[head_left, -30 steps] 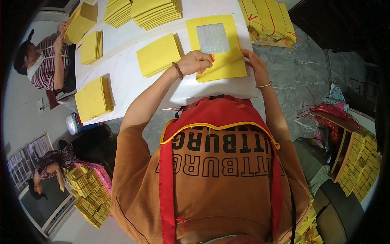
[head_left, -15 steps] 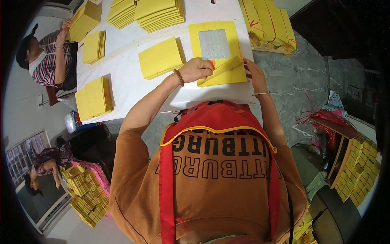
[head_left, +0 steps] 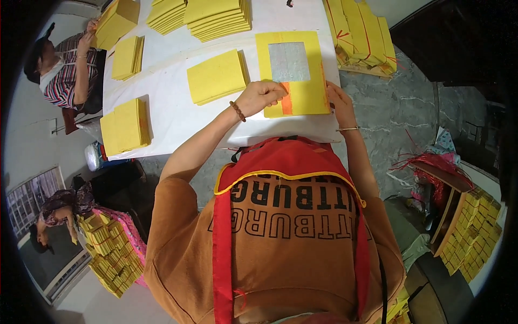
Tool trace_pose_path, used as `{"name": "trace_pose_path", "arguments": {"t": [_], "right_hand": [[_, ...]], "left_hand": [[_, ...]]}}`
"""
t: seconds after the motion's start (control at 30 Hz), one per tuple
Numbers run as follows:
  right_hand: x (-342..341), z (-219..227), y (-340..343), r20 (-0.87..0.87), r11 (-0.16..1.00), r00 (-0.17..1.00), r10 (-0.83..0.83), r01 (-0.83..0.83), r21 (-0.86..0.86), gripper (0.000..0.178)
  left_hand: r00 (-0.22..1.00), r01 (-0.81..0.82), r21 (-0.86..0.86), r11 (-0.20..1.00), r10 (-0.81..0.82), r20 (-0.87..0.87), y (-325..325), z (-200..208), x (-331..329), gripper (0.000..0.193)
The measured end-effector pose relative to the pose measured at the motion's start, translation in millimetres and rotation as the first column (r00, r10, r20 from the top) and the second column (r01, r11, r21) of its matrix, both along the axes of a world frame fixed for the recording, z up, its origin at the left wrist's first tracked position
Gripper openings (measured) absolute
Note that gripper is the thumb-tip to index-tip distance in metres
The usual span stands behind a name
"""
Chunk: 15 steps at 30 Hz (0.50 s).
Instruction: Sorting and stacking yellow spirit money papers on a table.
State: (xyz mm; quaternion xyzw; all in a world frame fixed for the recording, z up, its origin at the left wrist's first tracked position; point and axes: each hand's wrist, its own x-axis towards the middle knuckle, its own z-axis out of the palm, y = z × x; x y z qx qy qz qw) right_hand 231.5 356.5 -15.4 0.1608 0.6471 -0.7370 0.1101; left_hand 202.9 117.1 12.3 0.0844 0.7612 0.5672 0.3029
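In front of me on the table lies a yellow paper sheet (head_left: 311, 95), flat, with a silver square (head_left: 287, 61) and an orange strip (head_left: 287, 104) below it. My left hand (head_left: 264, 95) rests on the sheet's left part, its fingers curled and closed beside the strip; what they pinch, if anything, is hidden. At the sheet's right edge, near the table corner, is my right hand (head_left: 341, 106), its bent fingers gripping the edge. A thin orange margin shows there.
Left of the sheet sits a folded yellow paper stack (head_left: 217, 77). More yellow stacks (head_left: 218, 19) stand farther back on the white table (head_left: 167, 116). A co-worker (head_left: 65, 70) handles yellow paper at the left. Tied yellow bundles (head_left: 362, 38) stand beyond the table's right edge.
The slanting yellow flap that my left hand held over the sheet's lower part is gone from there, and the orange strip now shows. My right fingers have drawn in at the edge.
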Motion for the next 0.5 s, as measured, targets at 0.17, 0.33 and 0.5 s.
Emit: {"name": "trace_pose_path", "arguments": {"t": [0.17, 0.33, 0.5], "right_hand": [[-1, -21, 8, -0.061, 0.993, 0.997, 0.047, -0.040, 0.109, 0.036], [0, -8, 3, -0.311, 0.933, 0.942, 0.126, -0.006, 0.359, 0.037], [9, 22, -22, -0.472, 0.743, 0.810, 0.347, 0.070, 0.666, 0.038]], "left_hand": [[0.992, 0.019, -0.021, 1.000, -0.022, -0.126, 3, -5, 2, 0.019], [0.994, 0.004, -0.037, 0.999, -0.008, -0.108, 5, -6, -2, 0.018], [0.996, -0.080, 0.002, 0.997, 0.079, 0.045, 10, -7, -8, 0.025]]}}
